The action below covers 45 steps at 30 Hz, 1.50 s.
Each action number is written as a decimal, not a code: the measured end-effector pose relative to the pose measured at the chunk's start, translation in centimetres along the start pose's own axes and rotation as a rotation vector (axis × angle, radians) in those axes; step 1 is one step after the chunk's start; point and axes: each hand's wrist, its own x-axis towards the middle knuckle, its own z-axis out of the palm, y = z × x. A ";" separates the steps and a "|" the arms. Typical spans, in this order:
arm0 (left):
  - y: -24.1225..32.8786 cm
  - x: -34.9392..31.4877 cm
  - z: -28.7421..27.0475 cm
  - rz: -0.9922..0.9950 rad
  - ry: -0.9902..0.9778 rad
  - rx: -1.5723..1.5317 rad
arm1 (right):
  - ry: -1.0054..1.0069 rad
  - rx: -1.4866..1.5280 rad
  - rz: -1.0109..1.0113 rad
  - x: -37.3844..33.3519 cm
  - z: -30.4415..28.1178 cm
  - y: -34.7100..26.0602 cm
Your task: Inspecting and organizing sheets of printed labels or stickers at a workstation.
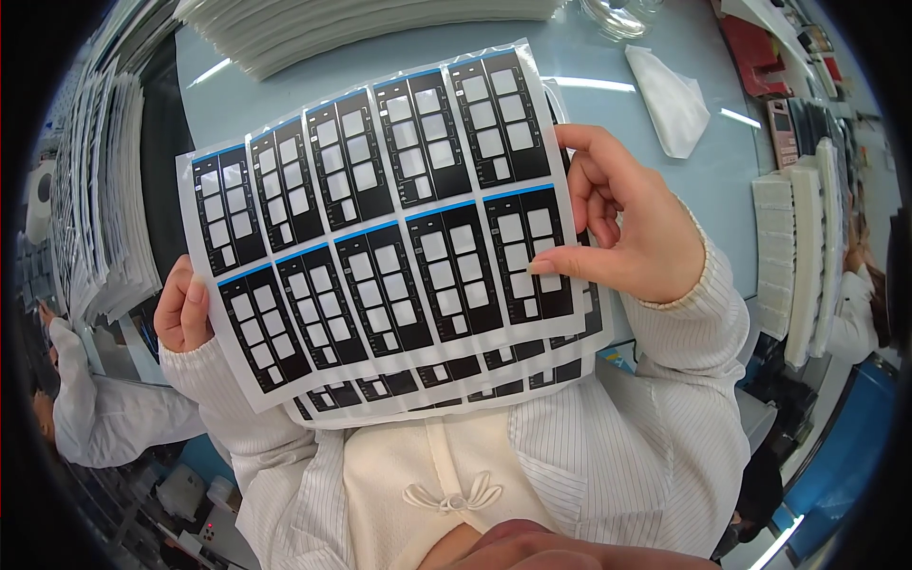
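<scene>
A printed sheet of black panels is held up, tilted, in front of me. Each panel has a blue top stripe and pale square windows, and they stand in two rows. My left hand is closed on the sheet's left edge, thumb in front. At the right edge, my right hand grips the sheet, its thumb over the front and the other fingers curled at the edge, partly behind it. More sheets of the same print lie underneath, showing below the lower edge; the upper sheet covers most of them.
A thick stack of white sheets stands at the table's far side, another stack at left. A white cloth and a clear glass dish are at far right. White blocks line the right. Co-workers' sleeves show at both sides.
</scene>
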 end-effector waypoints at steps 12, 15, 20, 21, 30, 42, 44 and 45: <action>0.3 -0.2 0.0 -0.019 0.021 -0.011 | -0.129 0.321 0.001 0.5 -1.0 1.1; 0.4 -0.1 -0.1 0.005 0.010 0.001 | -0.047 0.438 0.111 0.6 -0.7 0.2; 0.8 0.0 0.4 -0.014 0.028 -0.008 | 0.107 0.360 0.024 1.0 0.2 0.9; 0.8 0.0 0.5 -0.021 0.038 0.004 | 0.152 0.308 -0.025 1.1 0.3 1.0; -0.1 -0.1 -1.3 -0.038 -0.006 -0.032 | 0.137 0.483 0.077 0.6 -0.9 -0.7; 1.0 -0.5 0.0 -0.117 0.044 0.003 | 0.144 0.501 0.058 0.6 -1.1 -0.5; 0.5 -0.1 0.1 -0.110 0.030 -0.027 | 0.175 0.474 0.061 0.4 -0.9 -0.7; 0.3 0.1 0.2 -0.105 0.025 -0.033 | 0.189 0.465 0.063 0.3 -0.9 -0.7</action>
